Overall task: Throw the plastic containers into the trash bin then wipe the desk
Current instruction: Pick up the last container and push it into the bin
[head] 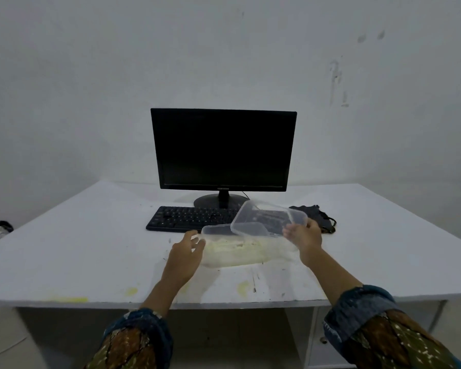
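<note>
A clear plastic container (237, 253) with pale yellowish residue inside rests on the white desk (77, 249), just in front of the keyboard. My left hand (186, 247) touches its left end with the fingers curled against the wall. My right hand (304, 237) grips a clear plastic lid (266, 218), tilted up above the container's right side. A second clear rim (216, 229) shows at the container's back left, under the lid. No trash bin is in view.
A black monitor (224, 150) stands at the back centre with a black keyboard (186, 218) before it. A dark crumpled cloth (317, 215) lies to the right of the keyboard. Yellow stains (242, 287) and dark smudges mark the desk's front edge.
</note>
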`<state>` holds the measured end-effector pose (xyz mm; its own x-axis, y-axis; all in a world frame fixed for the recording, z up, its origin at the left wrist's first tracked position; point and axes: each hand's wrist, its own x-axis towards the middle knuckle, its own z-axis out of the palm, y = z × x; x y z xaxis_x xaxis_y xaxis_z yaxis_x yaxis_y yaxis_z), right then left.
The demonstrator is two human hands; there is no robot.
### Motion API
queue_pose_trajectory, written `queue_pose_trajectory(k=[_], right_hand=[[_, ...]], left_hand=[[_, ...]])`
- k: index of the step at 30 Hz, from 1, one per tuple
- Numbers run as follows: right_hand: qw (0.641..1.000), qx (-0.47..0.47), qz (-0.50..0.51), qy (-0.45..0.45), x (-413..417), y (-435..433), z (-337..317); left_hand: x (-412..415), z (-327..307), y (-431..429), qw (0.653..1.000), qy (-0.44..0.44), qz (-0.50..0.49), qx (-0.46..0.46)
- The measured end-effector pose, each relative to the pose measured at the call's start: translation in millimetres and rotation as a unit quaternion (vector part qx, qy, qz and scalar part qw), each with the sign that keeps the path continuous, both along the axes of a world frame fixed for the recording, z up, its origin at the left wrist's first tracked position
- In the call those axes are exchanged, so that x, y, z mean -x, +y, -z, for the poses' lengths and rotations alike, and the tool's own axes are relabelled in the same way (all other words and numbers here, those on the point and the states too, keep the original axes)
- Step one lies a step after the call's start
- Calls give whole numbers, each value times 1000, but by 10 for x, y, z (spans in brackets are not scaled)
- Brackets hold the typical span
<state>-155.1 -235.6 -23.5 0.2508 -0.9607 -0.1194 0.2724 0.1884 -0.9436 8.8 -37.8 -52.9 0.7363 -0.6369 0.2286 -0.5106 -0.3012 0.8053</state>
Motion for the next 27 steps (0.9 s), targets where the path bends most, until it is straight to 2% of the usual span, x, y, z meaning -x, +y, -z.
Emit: queue_pose_trajectory(k=[2,4,7,12,14,21,25,27], right_hand=[[994,14,-9,104,-107,0,104],[968,69,-4,242,-224,-14,174],[927,135,-32,348,-352,10,153],[869,199,-110,440,-565,71,114],[856,216,-117,454,-618,101,126],[810,270,-111,509,-659,101,183],[763,292,-91,570,-643,165,121],[757,325,-53,564,-641,193,84]], left_hand=[[-70,8,-67,999,-14,-27,-43],[-172,30,-143,995,-24,-40,-84],[-235,53,-224,994,-14,-36,-101],[-220,43,-258,995,-29,-35,-90],[-242,51,-269,995,-33,-36,-83],[-281,122,-294,997,-2,-58,-47],[-237,49,-279,995,-38,-79,-57],[-218,-29,-302,992,-68,-100,-41]])
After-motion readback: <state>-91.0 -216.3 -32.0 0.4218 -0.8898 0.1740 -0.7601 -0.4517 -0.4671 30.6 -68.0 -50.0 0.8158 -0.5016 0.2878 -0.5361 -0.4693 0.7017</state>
